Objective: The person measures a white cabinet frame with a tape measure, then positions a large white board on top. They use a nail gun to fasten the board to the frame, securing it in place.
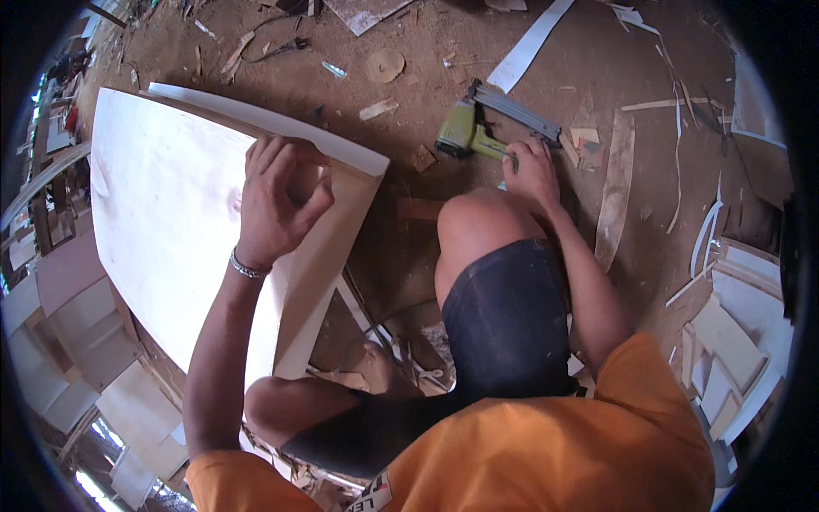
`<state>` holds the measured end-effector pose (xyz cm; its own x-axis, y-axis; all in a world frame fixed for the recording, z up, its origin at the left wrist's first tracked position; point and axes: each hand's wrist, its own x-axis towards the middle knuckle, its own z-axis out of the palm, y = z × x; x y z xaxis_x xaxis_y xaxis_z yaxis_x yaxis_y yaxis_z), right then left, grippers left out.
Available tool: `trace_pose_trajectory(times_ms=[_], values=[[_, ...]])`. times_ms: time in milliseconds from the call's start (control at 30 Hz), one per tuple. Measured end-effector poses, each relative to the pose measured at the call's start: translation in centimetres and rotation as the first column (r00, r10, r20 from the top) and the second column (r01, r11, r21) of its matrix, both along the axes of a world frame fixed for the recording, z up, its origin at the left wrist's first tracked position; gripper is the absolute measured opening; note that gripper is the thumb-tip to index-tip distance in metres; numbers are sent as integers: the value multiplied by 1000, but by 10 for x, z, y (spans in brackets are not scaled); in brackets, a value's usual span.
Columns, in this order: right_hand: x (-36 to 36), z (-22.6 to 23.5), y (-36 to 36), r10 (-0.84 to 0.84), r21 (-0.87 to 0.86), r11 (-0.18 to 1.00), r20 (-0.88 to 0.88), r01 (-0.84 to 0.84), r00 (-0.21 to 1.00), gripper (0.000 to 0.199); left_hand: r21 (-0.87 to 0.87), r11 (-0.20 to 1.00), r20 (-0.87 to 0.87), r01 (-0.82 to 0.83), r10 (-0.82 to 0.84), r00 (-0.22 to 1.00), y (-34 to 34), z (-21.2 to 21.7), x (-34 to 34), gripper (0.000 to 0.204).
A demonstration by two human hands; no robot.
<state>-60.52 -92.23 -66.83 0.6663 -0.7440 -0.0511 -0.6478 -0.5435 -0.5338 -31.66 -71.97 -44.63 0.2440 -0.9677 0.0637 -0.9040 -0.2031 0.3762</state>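
A large pale wooden panel (162,196) stands at my left, with narrower boards along its edge forming a box-like piece. My left hand (277,200), a bracelet at its wrist, lies at the panel's upper right edge. Its fingers curl over the edge while the thumb stays apart; the fingertips are partly hidden. Beyond my raised knee, a green nail gun (461,128) with a long grey magazine rests on the ground. My right hand (531,175) is closed round the end of its handle.
Wood scraps and offcuts litter the dirt floor (409,43). A white strip (529,47) lies behind the nail gun, and a long plank (616,188) to its right. Stacked offcuts (729,341) fill the far right. More boards (81,299) lie at left. Pliers-like tools (426,371) sit near my foot.
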Motion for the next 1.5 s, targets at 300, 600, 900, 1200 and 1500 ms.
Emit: trace_pose_trajectory(times_ms=[300,600,900,1200,1500], values=[[25,-31,4,104,21,995,-105,-102,989,43,3,1000,5,9,-9,1000,-4,-2,4,24],[65,-11,-8,107,163,985,-383,-46,917,42,-16,998,29,56,-56,998,1,-7,11,33],[87,150,-49,190,144,955,371,-258,909,39,-91,995,39,32,-29,999,16,-11,16,39],[106,345,-11,239,58,971,-211,-232,948,48,-58,998,-49,-2,0,999,22,-13,16,32],[149,368,35,431,276,890,-243,-364,869,49,-382,922,-164,-65,1,986,24,-33,21,51]])
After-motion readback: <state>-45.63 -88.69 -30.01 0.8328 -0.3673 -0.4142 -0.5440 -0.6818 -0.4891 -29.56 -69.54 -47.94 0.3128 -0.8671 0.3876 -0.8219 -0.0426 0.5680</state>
